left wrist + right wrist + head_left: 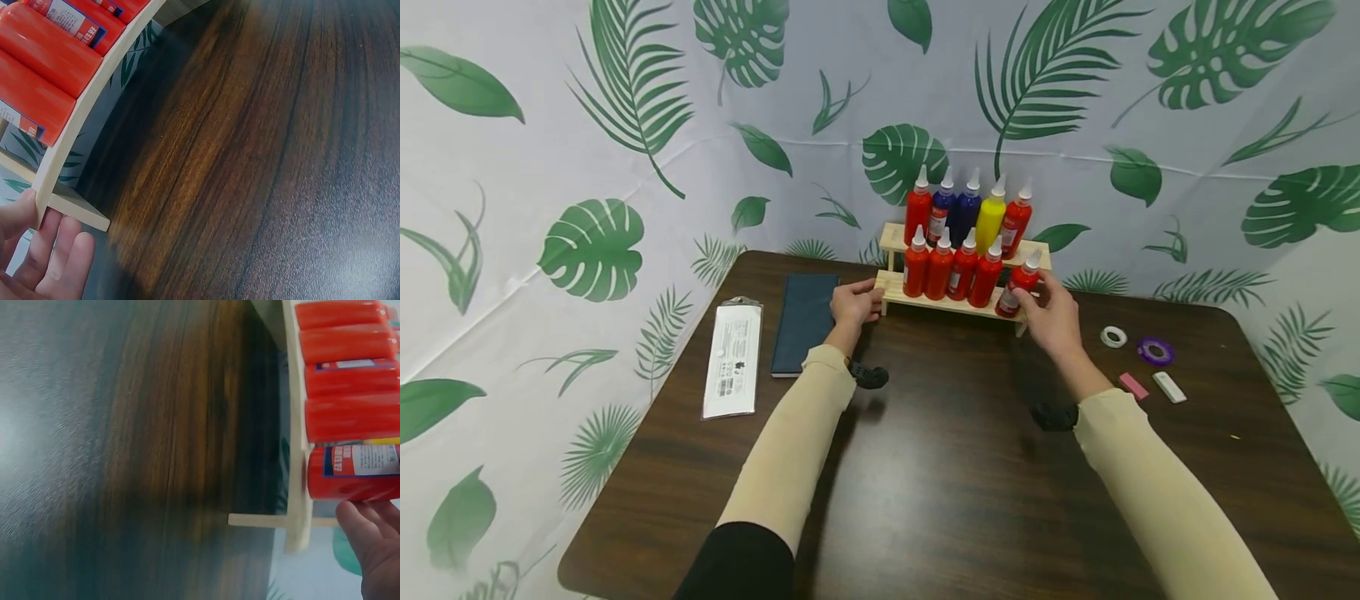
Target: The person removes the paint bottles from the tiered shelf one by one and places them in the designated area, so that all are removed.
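A two-step wooden rack (891, 287) stands at the back of the table, carrying several squeeze bottles with white pointed caps. My left hand (854, 304) pinches the left end of its lower step, thumb above and fingers curled beneath, as the left wrist view (53, 250) shows. At the other end, my right hand (1054, 315) holds the rightmost red squeeze bottle (1017, 287) of the front row, thumb against its side. That bottle leans slightly right, its base on the step. The other front bottles (938, 275) are red too. Behind them stand red, dark blue and yellow (990, 221) ones.
Left of the rack lie a dark notebook (805, 321) and a white flat packet (733, 358). On the right are a white tape roll (1113, 337), a purple tape roll (1155, 351), a pink block (1133, 386) and a white block (1169, 387). A leaf-print cloth (820, 100) hangs behind.
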Tool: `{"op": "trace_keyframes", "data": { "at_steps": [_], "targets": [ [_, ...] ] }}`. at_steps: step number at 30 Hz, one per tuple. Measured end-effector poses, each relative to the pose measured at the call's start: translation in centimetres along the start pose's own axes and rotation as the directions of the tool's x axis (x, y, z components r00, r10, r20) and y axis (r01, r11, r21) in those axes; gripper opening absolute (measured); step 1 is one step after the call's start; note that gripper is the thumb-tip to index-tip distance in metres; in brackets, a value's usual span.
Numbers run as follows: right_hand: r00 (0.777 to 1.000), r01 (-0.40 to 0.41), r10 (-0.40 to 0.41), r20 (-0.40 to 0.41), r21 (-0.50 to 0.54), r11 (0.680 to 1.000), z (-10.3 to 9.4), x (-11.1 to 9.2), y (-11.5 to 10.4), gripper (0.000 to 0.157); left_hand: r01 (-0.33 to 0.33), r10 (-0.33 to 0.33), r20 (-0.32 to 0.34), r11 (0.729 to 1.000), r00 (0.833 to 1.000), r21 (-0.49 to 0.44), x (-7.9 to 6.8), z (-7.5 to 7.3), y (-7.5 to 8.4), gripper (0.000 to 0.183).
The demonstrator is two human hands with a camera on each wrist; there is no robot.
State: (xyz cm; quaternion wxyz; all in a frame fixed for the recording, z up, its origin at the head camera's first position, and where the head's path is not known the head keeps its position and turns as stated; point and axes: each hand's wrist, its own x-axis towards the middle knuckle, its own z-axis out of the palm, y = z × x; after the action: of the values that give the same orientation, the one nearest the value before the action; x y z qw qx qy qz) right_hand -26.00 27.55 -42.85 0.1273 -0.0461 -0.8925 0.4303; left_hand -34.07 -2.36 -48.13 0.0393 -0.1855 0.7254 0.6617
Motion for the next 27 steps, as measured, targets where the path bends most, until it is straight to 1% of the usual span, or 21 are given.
{"op": "trace_keyframes", "data": {
  "at_steps": [3, 7, 11, 16, 19, 22, 27],
  "targets": [
    [1.0, 0.0, 0.0, 0.005, 0.006, 1.0, -1.0, -0.9, 0.2, 0.06, 0.001, -0.001, -0.004, 1.0, 1.0, 0.003, 0.0, -0.1, 0.0, 0.029],
    [1.0, -0.001, 0.001, 0.0, -0.022, 1.0, -2.6, -2.5, 0.9, 0.06, 0.011, -0.011, -0.017, 1.0, 1.0, 0.012, 0.1, -0.3, 0.0, 0.028],
    [1.0, 0.003, -0.005, -0.027, -0.085, 0.996, -4.1, -4.2, 2.3, 0.059, 0.017, -0.017, -0.015, 1.0, 1.0, 0.023, 0.2, -0.4, 0.0, 0.029],
    [0.999, 0.021, -0.026, -0.031, -0.149, 0.989, -5.5, -6.0, 4.5, 0.058, 0.027, -0.027, -0.012, 0.999, 1.0, 0.024, 0.2, -0.5, 0.0, 0.029],
    [0.999, 0.031, -0.035, -0.024, -0.161, 0.986, -5.7, -6.7, 5.7, 0.058, 0.027, -0.027, -0.01, 0.999, 1.0, 0.025, 0.2, -0.4, 0.0, 0.028],
    [0.999, 0.033, -0.037, -0.023, -0.15, 0.988, -5.4, -6.9, 6.7, 0.057, 0.017, -0.017, -0.013, 0.999, 1.0, 0.027, 0.2, -0.4, 0.0, 0.027],
    [0.999, 0.029, -0.034, -0.033, -0.121, 0.992, -4.8, -7.0, 7.5, 0.057, 0.008, -0.008, -0.007, 1.0, 1.0, 0.029, 0.0, -0.1, 0.1, 0.027]
  ]
}}
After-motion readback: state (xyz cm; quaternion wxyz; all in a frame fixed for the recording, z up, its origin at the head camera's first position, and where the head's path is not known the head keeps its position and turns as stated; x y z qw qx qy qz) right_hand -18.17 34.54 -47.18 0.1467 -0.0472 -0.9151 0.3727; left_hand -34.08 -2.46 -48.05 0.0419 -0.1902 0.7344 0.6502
